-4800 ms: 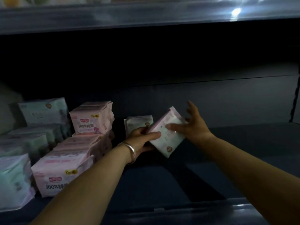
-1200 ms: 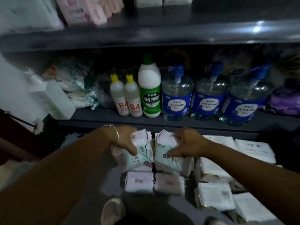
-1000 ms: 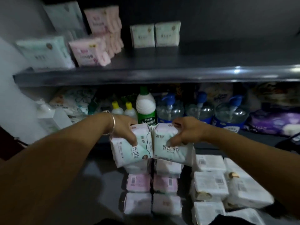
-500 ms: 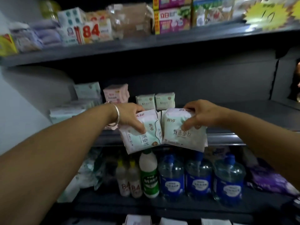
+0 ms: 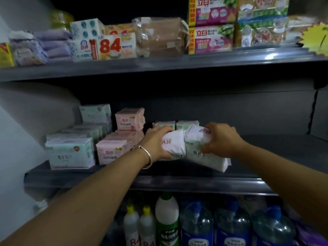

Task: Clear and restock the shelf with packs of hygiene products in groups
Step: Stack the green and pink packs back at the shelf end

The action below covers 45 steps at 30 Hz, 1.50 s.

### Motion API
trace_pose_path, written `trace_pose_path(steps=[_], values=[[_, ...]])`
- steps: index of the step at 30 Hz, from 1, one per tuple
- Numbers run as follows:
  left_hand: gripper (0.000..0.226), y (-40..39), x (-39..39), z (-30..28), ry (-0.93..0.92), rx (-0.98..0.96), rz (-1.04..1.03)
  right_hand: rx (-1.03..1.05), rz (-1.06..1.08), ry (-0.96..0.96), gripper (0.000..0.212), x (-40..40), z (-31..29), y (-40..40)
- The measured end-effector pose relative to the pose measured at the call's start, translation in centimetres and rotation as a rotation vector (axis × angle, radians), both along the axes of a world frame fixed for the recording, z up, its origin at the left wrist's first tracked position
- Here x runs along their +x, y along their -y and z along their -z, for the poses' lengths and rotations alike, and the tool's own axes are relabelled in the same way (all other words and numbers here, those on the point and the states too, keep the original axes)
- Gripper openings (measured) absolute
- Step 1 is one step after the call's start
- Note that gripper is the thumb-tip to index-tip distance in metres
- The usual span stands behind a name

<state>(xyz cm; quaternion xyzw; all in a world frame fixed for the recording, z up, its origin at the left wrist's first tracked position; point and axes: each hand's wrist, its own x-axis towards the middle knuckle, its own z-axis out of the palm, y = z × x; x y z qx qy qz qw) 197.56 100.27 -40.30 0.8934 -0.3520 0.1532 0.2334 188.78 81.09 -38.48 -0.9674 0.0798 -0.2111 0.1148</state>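
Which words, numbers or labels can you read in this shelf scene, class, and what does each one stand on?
"84": big red digits on the white box, top shelf.
"立白": pink boxes, top shelf.
"100%": pink packs, middle shelf.
"84", partly cut off: yellow-capped bottles, bottom shelf.
Blurred, unreadable: green pack, packs in the hands, blue-labelled jugs, yellow starburst tag.

A shop: dark metal shelves (image 5: 159,66) stocked with boxed soaps (image 5: 211,39), a starburst price tag (image 5: 317,38), and detergent bottles (image 5: 166,221).
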Motion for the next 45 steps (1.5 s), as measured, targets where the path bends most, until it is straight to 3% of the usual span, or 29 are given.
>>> trace_pose_path(steps=[3,5,8,10,14,19,24,29,32,36,45], values=[[0.078,0.7,1.3,0.0,-0.100,-0.104,0.027,-0.061,0.016,0.058,0.048,1.1,0.2,0.4],[0.061,1.4,1.9,-0.4,-0.145,-0.318,0.012,-0.118,0.025,0.100,0.047,1.5,0.4,0.9],[0.044,2.5,4.1,-0.9,-0.210,-0.558,-0.253,-0.182,0.032,0.153,0.051,2.0,0.5,1.5],[0.046,3.1,5.7,-0.8,-0.401,-0.660,-0.407,-0.249,0.030,0.175,0.055,2.4,0.5,1.9],[0.030,3.9,7.0,-1.1,-0.865,-0.954,-0.235,-0.374,0.042,0.156,0.060,3.0,0.4,2.7],[0.024,3.7,7.6,-1.6,-1.098,-0.895,-0.110,-0.417,0.057,0.145,0.061,3.9,0.7,3.0],[0.021,2.4,8.5,-0.9,-1.111,-0.849,0.024,-0.476,0.046,0.121,0.061,5.2,0.5,2.5],[0.059,1.0,9.3,-0.2,-1.134,-0.857,0.239,-0.515,0.037,0.068,0.061,6.5,1.0,1.9],[0.078,0.5,9.7,0.6,-1.119,-0.750,0.293,-0.531,0.036,0.033,0.064,7.3,1.5,1.7],[0.066,0.0,10.1,1.5,-1.086,-0.723,0.241,-0.545,0.046,0.011,0.067,8.2,2.1,1.4],[0.052,0.6,12.1,2.2,-0.991,-0.942,0.113,-0.474,0.121,-0.035,0.065,9.0,2.2,1.5]])
